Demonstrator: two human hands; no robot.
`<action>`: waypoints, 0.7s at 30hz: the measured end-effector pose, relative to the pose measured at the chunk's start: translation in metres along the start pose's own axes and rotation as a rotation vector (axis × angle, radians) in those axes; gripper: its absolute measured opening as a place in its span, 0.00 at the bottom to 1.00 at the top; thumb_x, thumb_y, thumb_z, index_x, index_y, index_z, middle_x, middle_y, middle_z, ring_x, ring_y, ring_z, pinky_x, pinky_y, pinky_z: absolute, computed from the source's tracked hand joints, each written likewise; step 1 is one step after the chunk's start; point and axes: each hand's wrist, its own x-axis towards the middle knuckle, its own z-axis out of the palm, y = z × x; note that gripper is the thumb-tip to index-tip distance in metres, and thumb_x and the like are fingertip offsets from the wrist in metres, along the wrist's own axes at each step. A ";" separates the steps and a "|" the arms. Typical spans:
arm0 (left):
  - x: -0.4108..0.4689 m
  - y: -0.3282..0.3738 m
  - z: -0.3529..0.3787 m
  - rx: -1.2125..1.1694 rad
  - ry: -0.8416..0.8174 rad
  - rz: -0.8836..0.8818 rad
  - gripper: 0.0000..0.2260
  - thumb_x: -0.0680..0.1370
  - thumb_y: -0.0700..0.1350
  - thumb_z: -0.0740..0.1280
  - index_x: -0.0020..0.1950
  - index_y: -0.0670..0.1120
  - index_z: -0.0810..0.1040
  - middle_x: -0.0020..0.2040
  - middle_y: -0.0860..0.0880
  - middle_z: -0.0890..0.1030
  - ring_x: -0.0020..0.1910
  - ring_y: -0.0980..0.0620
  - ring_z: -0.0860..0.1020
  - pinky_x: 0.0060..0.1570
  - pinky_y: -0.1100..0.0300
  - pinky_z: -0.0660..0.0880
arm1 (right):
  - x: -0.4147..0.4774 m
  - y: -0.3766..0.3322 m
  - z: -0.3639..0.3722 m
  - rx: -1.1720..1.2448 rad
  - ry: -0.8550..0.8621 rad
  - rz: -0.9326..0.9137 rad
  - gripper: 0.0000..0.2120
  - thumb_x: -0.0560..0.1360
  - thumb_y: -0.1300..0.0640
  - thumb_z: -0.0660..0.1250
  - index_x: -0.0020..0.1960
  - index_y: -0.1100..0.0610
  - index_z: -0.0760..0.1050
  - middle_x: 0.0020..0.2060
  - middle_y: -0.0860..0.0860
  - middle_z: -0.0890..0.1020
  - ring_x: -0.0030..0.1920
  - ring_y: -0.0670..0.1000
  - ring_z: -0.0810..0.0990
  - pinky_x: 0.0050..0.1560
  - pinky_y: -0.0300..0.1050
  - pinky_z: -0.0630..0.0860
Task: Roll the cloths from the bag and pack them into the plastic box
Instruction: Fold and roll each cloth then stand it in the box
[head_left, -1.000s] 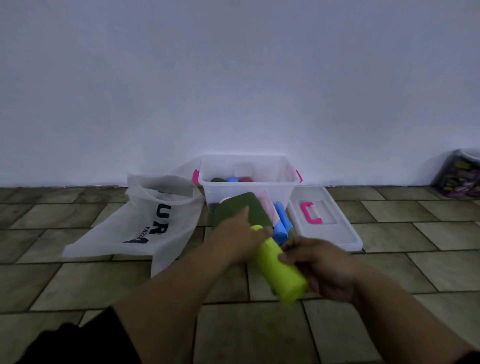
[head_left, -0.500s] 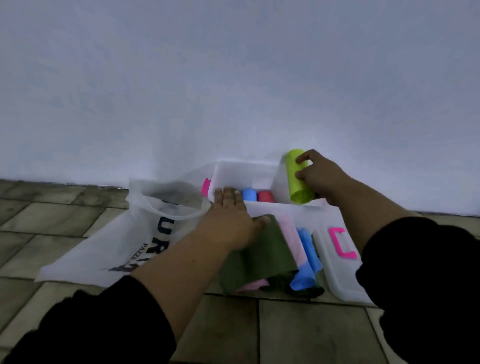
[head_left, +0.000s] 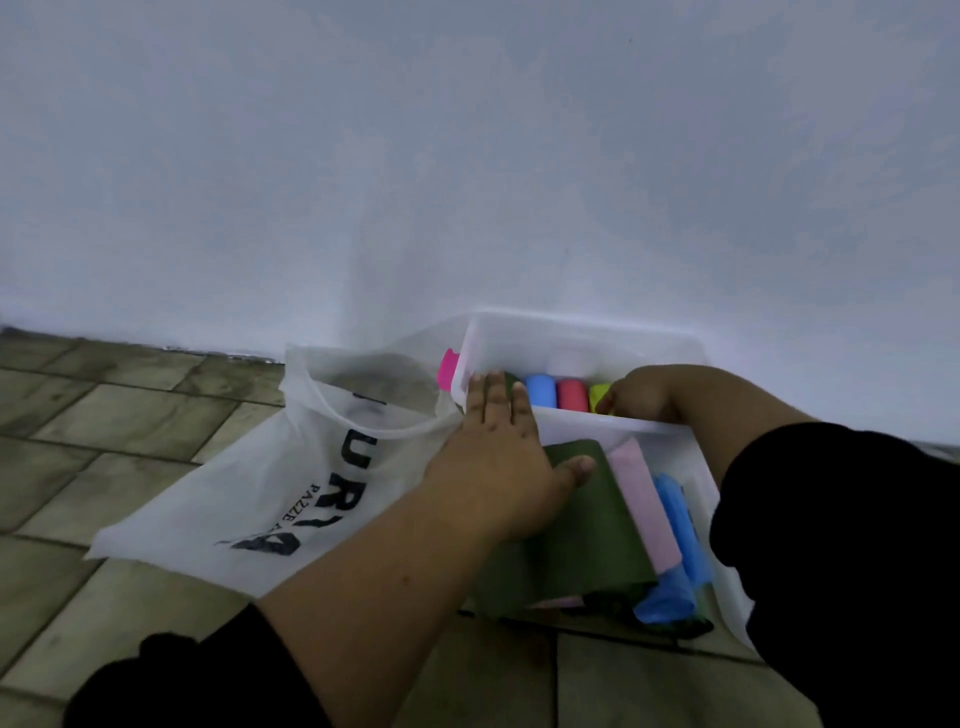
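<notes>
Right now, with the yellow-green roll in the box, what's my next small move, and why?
Probably loosen the grip of the right hand and lift it out: the yellow-green roll already sits beside the red roll and blue roll in the plastic box, and the green cloth under the left hand waits unrolled.

Translucent box (head_left: 582, 326); blue roll (head_left: 540, 391), red roll (head_left: 571, 395), lime roll (head_left: 599, 394); white bag (head_left: 249, 499), black lettering (head_left: 358, 470).

body: two bare forearms | sleeves (head_left: 841, 545): black — pushed up | hands: bare
</notes>
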 end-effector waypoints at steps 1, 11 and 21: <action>0.000 0.001 0.000 -0.003 -0.002 -0.004 0.43 0.74 0.71 0.48 0.76 0.46 0.34 0.76 0.47 0.33 0.74 0.47 0.33 0.63 0.53 0.36 | 0.001 0.000 0.001 0.016 0.002 -0.001 0.29 0.63 0.45 0.62 0.64 0.50 0.76 0.59 0.54 0.76 0.56 0.55 0.75 0.64 0.55 0.70; -0.001 0.000 -0.002 -0.031 -0.046 -0.026 0.40 0.76 0.68 0.50 0.76 0.47 0.34 0.77 0.48 0.33 0.74 0.48 0.33 0.65 0.51 0.36 | -0.019 -0.010 -0.002 0.101 -0.025 0.008 0.16 0.76 0.49 0.66 0.58 0.58 0.77 0.57 0.57 0.78 0.54 0.57 0.78 0.53 0.48 0.74; -0.003 -0.010 -0.021 -0.106 -0.011 0.053 0.32 0.80 0.56 0.57 0.78 0.48 0.46 0.79 0.48 0.47 0.77 0.46 0.46 0.73 0.44 0.46 | -0.140 -0.049 0.028 0.146 0.178 -0.019 0.11 0.73 0.52 0.68 0.50 0.59 0.76 0.39 0.54 0.83 0.39 0.52 0.84 0.40 0.47 0.81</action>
